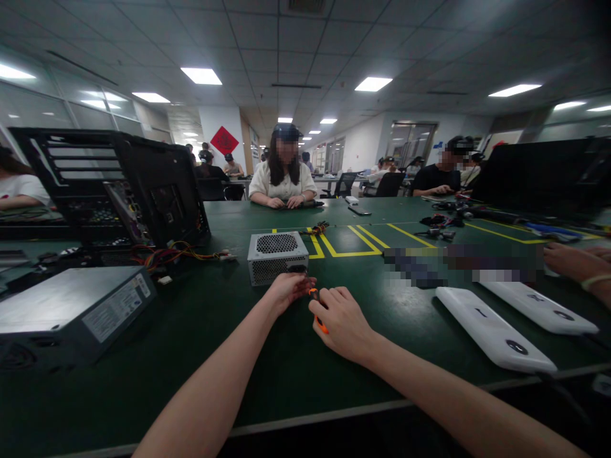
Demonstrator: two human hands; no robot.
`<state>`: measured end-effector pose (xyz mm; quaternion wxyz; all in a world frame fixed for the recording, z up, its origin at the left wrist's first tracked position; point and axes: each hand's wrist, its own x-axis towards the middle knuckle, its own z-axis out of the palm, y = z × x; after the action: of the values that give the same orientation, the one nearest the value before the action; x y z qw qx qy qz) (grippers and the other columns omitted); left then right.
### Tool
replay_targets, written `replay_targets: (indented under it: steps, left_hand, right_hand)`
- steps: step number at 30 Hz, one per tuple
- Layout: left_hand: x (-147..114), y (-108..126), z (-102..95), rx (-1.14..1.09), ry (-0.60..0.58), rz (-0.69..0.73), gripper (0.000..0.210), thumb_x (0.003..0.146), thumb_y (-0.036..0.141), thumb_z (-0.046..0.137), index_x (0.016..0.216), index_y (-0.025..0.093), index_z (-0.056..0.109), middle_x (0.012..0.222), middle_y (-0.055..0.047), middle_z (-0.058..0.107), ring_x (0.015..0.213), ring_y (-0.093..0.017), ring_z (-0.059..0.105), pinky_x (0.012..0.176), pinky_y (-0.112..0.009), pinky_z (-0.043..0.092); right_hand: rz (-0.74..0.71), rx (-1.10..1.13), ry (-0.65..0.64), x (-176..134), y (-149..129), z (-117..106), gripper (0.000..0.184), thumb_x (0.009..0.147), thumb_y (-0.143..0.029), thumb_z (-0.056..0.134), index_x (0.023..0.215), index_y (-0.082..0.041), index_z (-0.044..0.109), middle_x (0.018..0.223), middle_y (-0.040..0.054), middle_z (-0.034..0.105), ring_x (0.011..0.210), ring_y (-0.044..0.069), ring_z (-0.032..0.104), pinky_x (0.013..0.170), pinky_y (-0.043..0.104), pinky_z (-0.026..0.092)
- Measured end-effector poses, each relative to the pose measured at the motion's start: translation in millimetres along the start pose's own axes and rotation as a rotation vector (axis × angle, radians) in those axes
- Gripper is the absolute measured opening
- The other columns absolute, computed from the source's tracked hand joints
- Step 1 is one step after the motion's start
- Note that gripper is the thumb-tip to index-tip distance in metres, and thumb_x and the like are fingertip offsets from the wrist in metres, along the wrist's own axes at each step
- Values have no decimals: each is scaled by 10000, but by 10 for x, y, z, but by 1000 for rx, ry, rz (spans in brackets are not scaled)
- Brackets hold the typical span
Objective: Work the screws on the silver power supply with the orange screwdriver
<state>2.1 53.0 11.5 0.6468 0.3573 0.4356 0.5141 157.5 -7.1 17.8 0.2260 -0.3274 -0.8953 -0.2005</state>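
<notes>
A grey metal power supply unit with round-patterned vent holes stands on the green table ahead of me. My left hand is at its front right corner, fingers curled together; whatever they hold, if anything, is too small or hidden to make out. A black part shows just above those fingers, against the unit. Close by on the right, my right hand is wrapped round an orange-and-black handled tool. The tool's tip points toward my left hand, and its exact kind is hidden by my fingers.
On the left lie a larger power supply, bundled coloured wires and an open black computer case. Two white devices lie to the right, near another person's hand. Yellow tape marks the table. A person sits opposite.
</notes>
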Motion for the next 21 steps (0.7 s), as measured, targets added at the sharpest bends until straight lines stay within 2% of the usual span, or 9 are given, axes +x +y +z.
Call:
replay_targets:
  steps: [2, 5, 8, 11, 15, 18, 21]
  left_hand:
    - [3, 3, -1, -7, -4, -5, 113, 792, 64, 493, 774, 58, 605, 841, -143, 683, 638, -116, 625, 619, -225, 498]
    - [8, 6, 0, -21, -7, -13, 130, 803, 62, 475, 781, 58, 603, 835, -140, 683, 628, -108, 624, 611, -216, 498]
    - [12, 9, 1, -34, -10, -26, 127, 808, 66, 470, 787, 64, 595, 829, -138, 682, 631, -111, 627, 605, -218, 501]
    - [11, 11, 2, -41, -20, -39, 120, 807, 73, 475, 782, 62, 592, 827, -143, 682, 617, -112, 625, 582, -215, 501]
    - [7, 10, 6, -48, -18, -33, 139, 798, 42, 456, 789, 66, 592, 815, -131, 684, 601, -105, 620, 572, -209, 502]
    - [7, 2, 11, -51, -7, -19, 155, 794, 29, 443, 790, 68, 593, 824, -127, 683, 621, -107, 625, 579, -206, 501]
    - [10, -4, 14, -50, 2, -10, 164, 790, 23, 440, 782, 67, 598, 841, -131, 682, 631, -106, 626, 592, -205, 501]
  right_hand:
    - [19, 9, 9, 5, -4, 10, 97, 776, -219, 521, 860, -182, 550, 841, 54, 559, 772, 180, 481, 734, 308, 281]
    - [83, 38, 23, 13, -10, 33, 201, 826, -296, 477, 945, -142, 531, 781, 49, 585, 704, 166, 505, 725, 307, 287]
    - [84, 51, 12, 12, -10, 39, 154, 825, -245, 468, 925, -144, 527, 738, 28, 589, 658, 150, 507, 711, 296, 288]
    - [36, 34, -8, 6, -4, 17, 79, 777, -178, 502, 847, -181, 540, 777, 27, 578, 711, 155, 504, 729, 297, 279]
    - [19, 18, -13, 10, -4, -9, 95, 788, -247, 504, 850, -191, 550, 806, 41, 565, 745, 173, 496, 735, 310, 275]
    - [62, 60, 4, 14, -17, -1, 196, 839, -324, 445, 905, -168, 545, 767, 42, 574, 710, 168, 503, 733, 313, 280]
    - [80, 94, -7, 10, -21, 14, 178, 842, -264, 431, 934, -152, 533, 734, 31, 579, 677, 152, 505, 725, 302, 286]
